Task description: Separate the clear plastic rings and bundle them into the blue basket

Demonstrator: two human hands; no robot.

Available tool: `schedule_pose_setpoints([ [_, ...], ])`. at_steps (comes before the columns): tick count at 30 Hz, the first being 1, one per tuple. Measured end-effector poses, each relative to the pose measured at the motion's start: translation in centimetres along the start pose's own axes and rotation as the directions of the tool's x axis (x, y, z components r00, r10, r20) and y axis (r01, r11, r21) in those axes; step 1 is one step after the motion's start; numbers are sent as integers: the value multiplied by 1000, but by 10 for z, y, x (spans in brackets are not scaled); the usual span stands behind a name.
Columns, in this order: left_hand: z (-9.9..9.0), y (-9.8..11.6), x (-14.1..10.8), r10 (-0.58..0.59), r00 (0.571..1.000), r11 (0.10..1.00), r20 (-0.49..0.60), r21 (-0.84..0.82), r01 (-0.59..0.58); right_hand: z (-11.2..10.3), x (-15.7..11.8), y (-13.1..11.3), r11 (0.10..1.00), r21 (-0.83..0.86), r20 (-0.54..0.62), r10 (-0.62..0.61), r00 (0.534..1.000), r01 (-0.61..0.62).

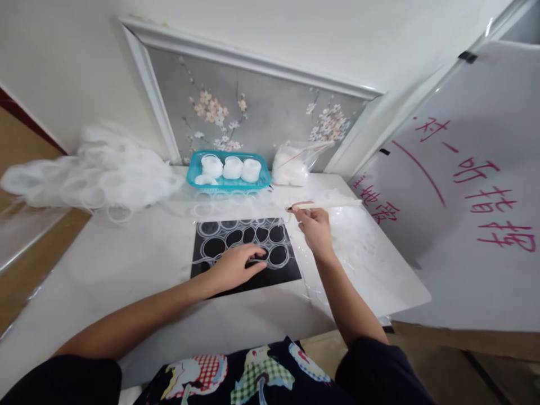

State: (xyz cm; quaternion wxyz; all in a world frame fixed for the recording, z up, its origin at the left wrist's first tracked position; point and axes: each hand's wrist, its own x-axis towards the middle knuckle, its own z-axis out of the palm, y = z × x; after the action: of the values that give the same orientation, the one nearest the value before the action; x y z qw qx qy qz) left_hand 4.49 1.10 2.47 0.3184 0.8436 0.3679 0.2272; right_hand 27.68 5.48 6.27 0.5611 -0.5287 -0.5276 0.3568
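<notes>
My left hand (236,267) lies over a black mat (236,288), fingers stretched and thumb apart, on a sheet of joined translucent white rings (278,256). The hand covers part of the rings. To the right, past the mat's far corner, my right hand (314,225) is closed in a pinch around a thin white stick (341,203). One end of the stick points right, and a small dark tip shows at the fingertips. Fine clear strands lie near those fingers, too faint to make out.
A big heap of white ring netting (113,169) sits at the left. At the back, a blue basket (194,179) holds several white ring rolls beside a clear plastic bag (291,166) of white material. A whiteboard (442,270) with red writing stands along the right.
</notes>
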Motion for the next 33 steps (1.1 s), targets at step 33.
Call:
schedule_pose_setpoints([
  [33,-115,62,10,-315,903,626,-292,-779,-33,42,-6,-49,827,-547,451,158,878,132],
])
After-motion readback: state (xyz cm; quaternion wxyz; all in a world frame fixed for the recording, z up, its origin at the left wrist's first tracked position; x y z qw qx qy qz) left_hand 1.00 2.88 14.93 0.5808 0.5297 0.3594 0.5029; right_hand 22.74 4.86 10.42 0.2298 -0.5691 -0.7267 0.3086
